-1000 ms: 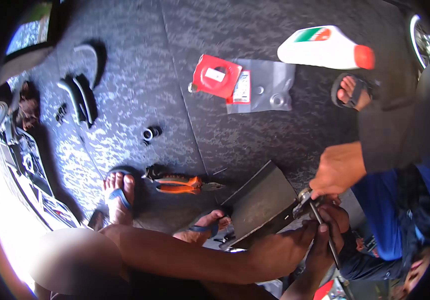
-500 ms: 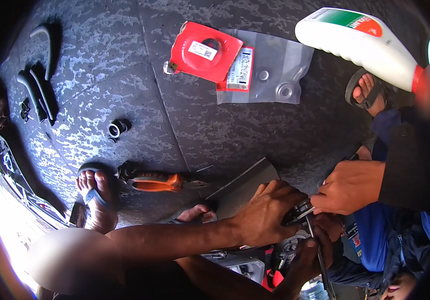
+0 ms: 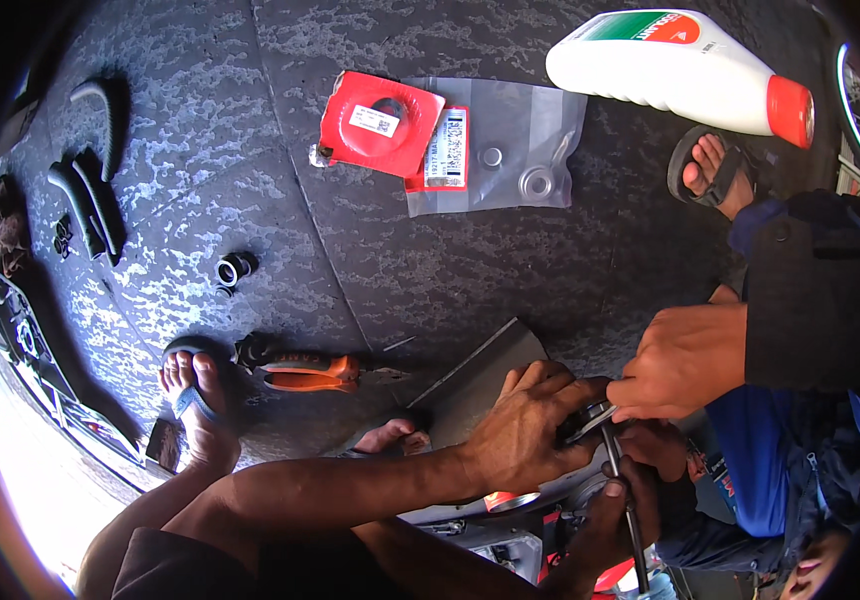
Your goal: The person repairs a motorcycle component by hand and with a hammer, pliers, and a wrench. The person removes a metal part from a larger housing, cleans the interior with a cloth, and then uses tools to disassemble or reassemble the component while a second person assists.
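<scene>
My left hand (image 3: 525,425) reaches in from the lower left, its fingers curled over a dark round part (image 3: 576,426) with a shiny metal edge. Lower down, my right hand (image 3: 605,515) is closed around a slim metal rod (image 3: 613,452), whose upper end meets that part. From the right, a co-worker's hand (image 3: 680,360) in a dark sleeve pinches at the same edge. Another hand (image 3: 656,447) lies just below it, partly hidden. The overlapping fingers cover most of the part.
Orange-handled pliers (image 3: 312,372) lie near a foot (image 3: 190,380). A black fitting (image 3: 235,268) and black hoses (image 3: 80,205) are at left. Farther off are a red package (image 3: 382,122), a clear bag (image 3: 525,115) and a white bottle (image 3: 670,75). A flat dark panel (image 3: 495,365) adjoins my left hand.
The view has shifted slightly, so the bottle and packages appear farther left. My hands keep their holds on the round part and rod, and the co-worker's hand stays at the edge.
</scene>
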